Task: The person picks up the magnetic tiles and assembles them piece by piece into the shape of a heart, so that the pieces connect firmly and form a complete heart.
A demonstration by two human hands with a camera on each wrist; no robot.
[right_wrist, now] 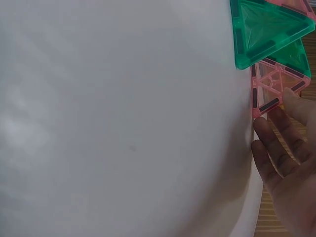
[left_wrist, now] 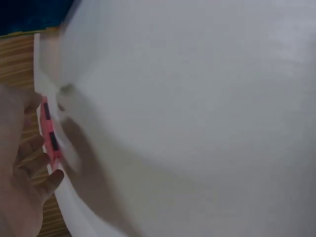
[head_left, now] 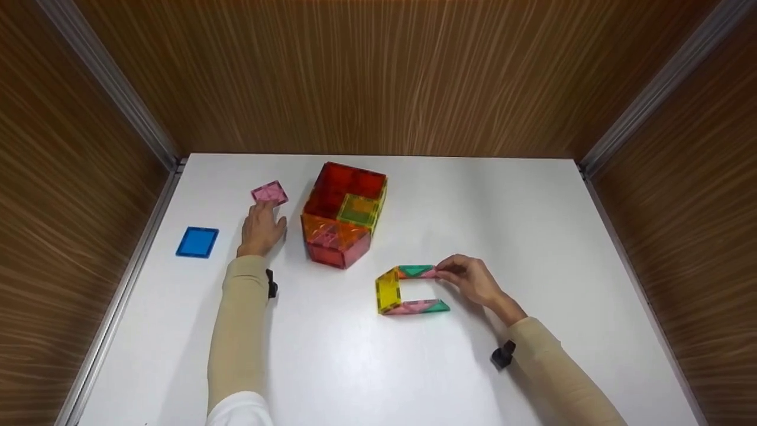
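Observation:
In the head view my left hand (head_left: 260, 229) reaches to a pink square magnetic tile (head_left: 270, 192) at the back left. Its fingertips touch the near edge, and the thumb stands apart. My right hand (head_left: 470, 281) pinches a pink triangular magnetic tile (right_wrist: 268, 84) between thumb and fingers. That tile sits at the end of the far arm of a U-shaped row, beside a green triangle tile (head_left: 416, 270). A yellow square tile (head_left: 388, 291) forms the row's left side, and pink and green triangles (head_left: 417, 307) make the near arm.
A larger box of red, orange, yellow and pink tiles (head_left: 343, 216) stands between the hands, towards the back. A blue square tile (head_left: 197, 242) lies at the left of the white table (head_left: 532, 225). Wood-grain walls (head_left: 378, 77) enclose the back and sides.

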